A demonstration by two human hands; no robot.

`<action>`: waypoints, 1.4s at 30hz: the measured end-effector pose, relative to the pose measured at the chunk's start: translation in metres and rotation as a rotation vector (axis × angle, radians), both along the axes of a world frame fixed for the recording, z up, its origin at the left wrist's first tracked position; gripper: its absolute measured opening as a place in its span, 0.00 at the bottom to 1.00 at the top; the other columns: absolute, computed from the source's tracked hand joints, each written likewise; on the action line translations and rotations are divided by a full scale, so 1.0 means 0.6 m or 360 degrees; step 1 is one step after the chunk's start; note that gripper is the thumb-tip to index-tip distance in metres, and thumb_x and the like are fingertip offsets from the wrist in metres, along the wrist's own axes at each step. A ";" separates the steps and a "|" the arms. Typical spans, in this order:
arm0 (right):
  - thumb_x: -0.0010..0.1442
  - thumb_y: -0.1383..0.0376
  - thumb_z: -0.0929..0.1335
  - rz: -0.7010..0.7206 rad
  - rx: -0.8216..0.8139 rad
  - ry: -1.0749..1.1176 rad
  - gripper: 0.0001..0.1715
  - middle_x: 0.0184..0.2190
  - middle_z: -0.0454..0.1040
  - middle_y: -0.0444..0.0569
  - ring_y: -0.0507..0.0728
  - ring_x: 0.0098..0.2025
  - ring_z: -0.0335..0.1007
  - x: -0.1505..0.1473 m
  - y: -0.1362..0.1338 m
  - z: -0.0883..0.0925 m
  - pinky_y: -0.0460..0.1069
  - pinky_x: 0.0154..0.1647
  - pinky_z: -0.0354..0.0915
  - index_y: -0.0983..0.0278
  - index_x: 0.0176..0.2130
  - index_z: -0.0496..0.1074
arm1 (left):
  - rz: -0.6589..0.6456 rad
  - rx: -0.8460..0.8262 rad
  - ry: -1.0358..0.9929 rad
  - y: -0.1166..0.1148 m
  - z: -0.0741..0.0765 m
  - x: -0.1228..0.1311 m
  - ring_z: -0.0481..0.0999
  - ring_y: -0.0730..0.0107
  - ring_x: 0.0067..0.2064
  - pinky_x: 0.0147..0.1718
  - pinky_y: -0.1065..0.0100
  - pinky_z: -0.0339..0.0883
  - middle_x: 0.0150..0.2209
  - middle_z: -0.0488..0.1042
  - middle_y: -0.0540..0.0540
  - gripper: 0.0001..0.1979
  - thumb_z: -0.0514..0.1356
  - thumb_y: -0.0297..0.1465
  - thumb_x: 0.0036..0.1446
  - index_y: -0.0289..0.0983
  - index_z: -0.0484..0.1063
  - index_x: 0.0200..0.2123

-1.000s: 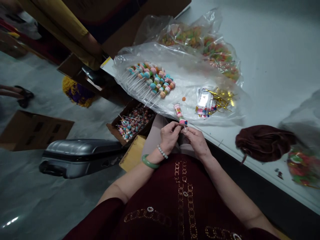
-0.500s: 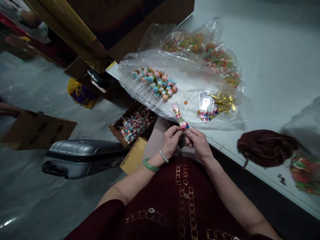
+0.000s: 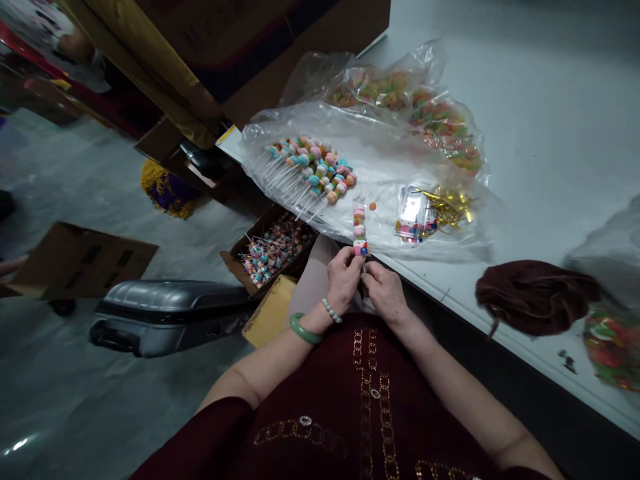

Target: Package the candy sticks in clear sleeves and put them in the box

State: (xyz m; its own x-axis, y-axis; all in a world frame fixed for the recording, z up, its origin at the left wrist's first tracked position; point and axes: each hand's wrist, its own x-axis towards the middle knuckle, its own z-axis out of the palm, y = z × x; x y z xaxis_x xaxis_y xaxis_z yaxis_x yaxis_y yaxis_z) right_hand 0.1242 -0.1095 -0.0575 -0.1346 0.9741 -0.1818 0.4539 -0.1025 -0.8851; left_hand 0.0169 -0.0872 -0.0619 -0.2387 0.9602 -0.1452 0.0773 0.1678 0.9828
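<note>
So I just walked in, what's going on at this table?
A person's left hand and right hand are together at the lower end of a wrapped candy stick, by the table edge. A pile of candy sticks lies on clear plastic, left of some gold strips. A cardboard box below holds many more.

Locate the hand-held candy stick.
In the head view, the held candy stick is just right of centre, its lower end in the left hand, left of the printed packets.
</note>
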 end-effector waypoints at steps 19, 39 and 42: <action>0.55 0.59 0.66 -0.0520 -0.0380 0.0860 0.11 0.11 0.60 0.37 0.48 0.13 0.47 0.015 0.011 -0.010 0.45 0.15 0.44 0.62 0.25 0.67 | -0.0479 0.0893 0.1430 0.009 -0.046 -0.029 0.58 0.72 0.23 0.32 0.65 0.54 0.17 0.61 0.49 0.19 0.52 0.33 0.63 0.37 0.64 0.18; 0.57 0.59 0.64 -0.0412 -0.0237 0.0665 0.14 0.11 0.59 0.37 0.50 0.16 0.52 0.002 0.017 -0.018 0.46 0.22 0.52 0.60 0.23 0.63 | -0.0722 0.0518 0.1328 0.008 -0.037 -0.028 0.63 0.65 0.28 0.38 0.62 0.54 0.23 0.66 0.46 0.09 0.54 0.28 0.58 0.38 0.66 0.25; 0.56 0.60 0.65 -0.0439 -0.0199 0.0759 0.14 0.11 0.59 0.37 0.49 0.17 0.51 0.013 0.028 -0.021 0.45 0.21 0.50 0.61 0.22 0.63 | -0.0778 0.0473 0.1052 0.003 -0.044 -0.026 0.66 0.64 0.33 0.42 0.61 0.56 0.27 0.70 0.45 0.09 0.53 0.29 0.59 0.38 0.69 0.28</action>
